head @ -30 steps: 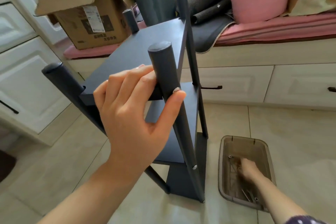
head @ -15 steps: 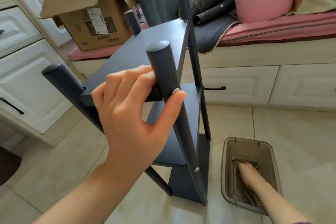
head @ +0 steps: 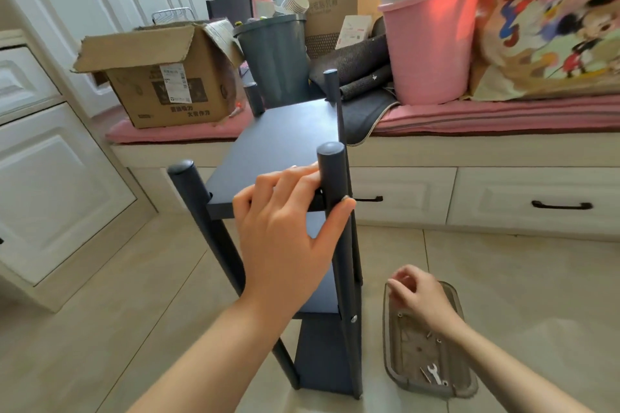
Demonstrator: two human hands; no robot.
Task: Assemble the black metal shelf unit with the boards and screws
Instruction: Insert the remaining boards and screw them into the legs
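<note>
Beige tiled floor (head: 503, 278), white drawer fronts along back and left. Pink window-seat cushion (head: 486, 114) behind, carrying open cardboard box (head: 161, 90), dark grey bin (head: 275, 57), pink bucket (head: 432, 43), rolled dark mats (head: 355, 74), cartoon-print bag (head: 553, 27).

Black shelf unit (head: 285, 144) upright on floor, centre frame, directly in front of seat. Top board (head: 285, 141) level between four round-capped posts; two lower boards visible beneath. Silver screw head (head: 353, 319) showing on near right post low down.

Left hand (head: 288, 238) gripping near right post (head: 333, 184) at top-board height: fingers lying across board corner, thumb wrapped round post's outer side.

Right hand (head: 419, 298) raised above clear plastic tray (head: 466, 386) on floor, just right of shelf base. Fingers curled, tips drawn together as in a pinch; held item too small and blurred to identify. Tray contents: small spanner (head: 433, 373), scattered screws (head: 432, 337).
</note>
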